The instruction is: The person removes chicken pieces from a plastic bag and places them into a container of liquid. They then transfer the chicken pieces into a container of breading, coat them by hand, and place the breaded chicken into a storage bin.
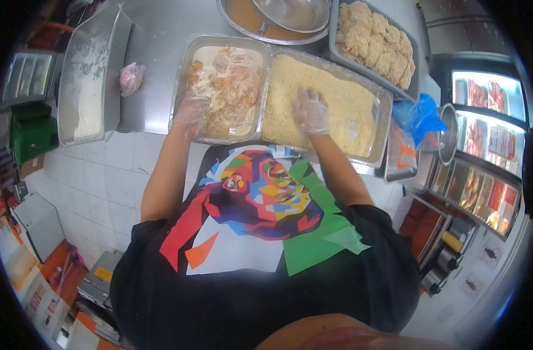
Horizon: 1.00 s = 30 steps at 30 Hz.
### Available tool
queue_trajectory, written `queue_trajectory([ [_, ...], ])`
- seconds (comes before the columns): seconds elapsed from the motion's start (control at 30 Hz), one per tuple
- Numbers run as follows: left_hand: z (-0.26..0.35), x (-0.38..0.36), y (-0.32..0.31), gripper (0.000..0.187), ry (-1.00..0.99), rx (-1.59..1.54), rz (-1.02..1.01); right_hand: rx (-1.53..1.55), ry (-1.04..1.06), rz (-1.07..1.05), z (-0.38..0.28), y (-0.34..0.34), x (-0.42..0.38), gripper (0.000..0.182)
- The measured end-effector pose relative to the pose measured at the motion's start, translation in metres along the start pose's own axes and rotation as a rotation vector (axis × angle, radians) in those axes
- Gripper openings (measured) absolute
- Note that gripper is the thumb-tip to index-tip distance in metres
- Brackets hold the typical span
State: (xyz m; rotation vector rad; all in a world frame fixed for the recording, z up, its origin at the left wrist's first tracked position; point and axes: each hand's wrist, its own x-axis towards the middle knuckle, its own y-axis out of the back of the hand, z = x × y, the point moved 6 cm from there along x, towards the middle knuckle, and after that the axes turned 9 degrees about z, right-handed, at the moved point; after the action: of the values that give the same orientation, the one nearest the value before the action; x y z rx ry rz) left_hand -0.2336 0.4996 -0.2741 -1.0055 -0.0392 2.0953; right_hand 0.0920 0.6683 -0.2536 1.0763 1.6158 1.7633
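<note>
My left hand [190, 115], in a clear plastic glove, reaches over the near left side of a metal tray [177, 87] of pale, milky batter. Pieces of raw chicken [238, 74] lie in the batter, and some are right by my fingertips. Whether those fingers grip a piece is not visible. My right hand [312, 112], also gloved, rests on yellowish breading [351, 108] in the adjoining metal tray [384, 125]. Its fingers are stretched out and somewhat apart, with nothing held in them.
Breaded chicken pieces [376, 44] fill a grey tub [336, 51] at the back right. A steel bowl [234, 23] of brownish liquid stands behind. Left are a deep flour pan [112, 64] and a crumpled plastic bag [132, 79]. A blue bag [419, 116] sits right.
</note>
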Motion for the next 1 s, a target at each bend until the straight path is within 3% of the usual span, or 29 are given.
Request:
queue_trajectory([
  [0.1,0.013,-0.010,-0.019,0.068,-0.101,0.009,-0.052,-0.015,-0.097,-0.180,0.007,-0.003,0.007,0.069],
  [0.2,0.017,0.001,-0.020,0.066,-0.126,0.068,0.019,0.192,-0.354,-0.446,0.029,0.002,0.022,0.074],
  [0.3,0.009,-0.006,-0.003,0.063,-0.033,-0.001,0.008,0.412,-0.192,-0.799,0.064,-0.031,0.017,0.070],
  [0.4,0.017,-0.016,-0.007,0.053,-0.105,0.070,0.095,0.497,-0.191,-0.743,0.064,0.035,0.022,0.058],
  [0.5,0.013,-0.018,-0.010,0.048,-0.071,-0.003,0.095,0.547,-0.377,-0.668,0.083,0.054,0.019,0.051],
  [0.6,0.015,-0.020,-0.012,0.047,-0.016,-0.021,0.086,0.985,-0.440,-0.699,0.070,0.078,0.004,0.055],
  [0.7,0.011,-0.010,-0.003,0.047,-0.034,0.004,0.067,0.318,0.165,-0.690,0.056,0.093,0.006,0.055],
  [0.8,0.012,-0.013,-0.008,0.054,-0.054,0.049,0.031,0.290,-0.016,-0.500,0.046,0.046,0.019,0.059],
  [0.9,0.005,-0.007,-0.005,0.060,-0.093,0.081,0.044,0.085,0.044,-0.267,0.023,-0.025,0.013,0.065],
  [0.97,-0.008,0.005,0.006,0.062,-0.082,0.113,0.055,-0.002,0.065,-0.240,0.009,-0.028,0.016,0.069],
  [1.0,-0.010,0.006,0.009,0.062,-0.046,0.146,0.050,0.050,-0.030,-0.305,0.000,-0.003,0.017,0.070],
])
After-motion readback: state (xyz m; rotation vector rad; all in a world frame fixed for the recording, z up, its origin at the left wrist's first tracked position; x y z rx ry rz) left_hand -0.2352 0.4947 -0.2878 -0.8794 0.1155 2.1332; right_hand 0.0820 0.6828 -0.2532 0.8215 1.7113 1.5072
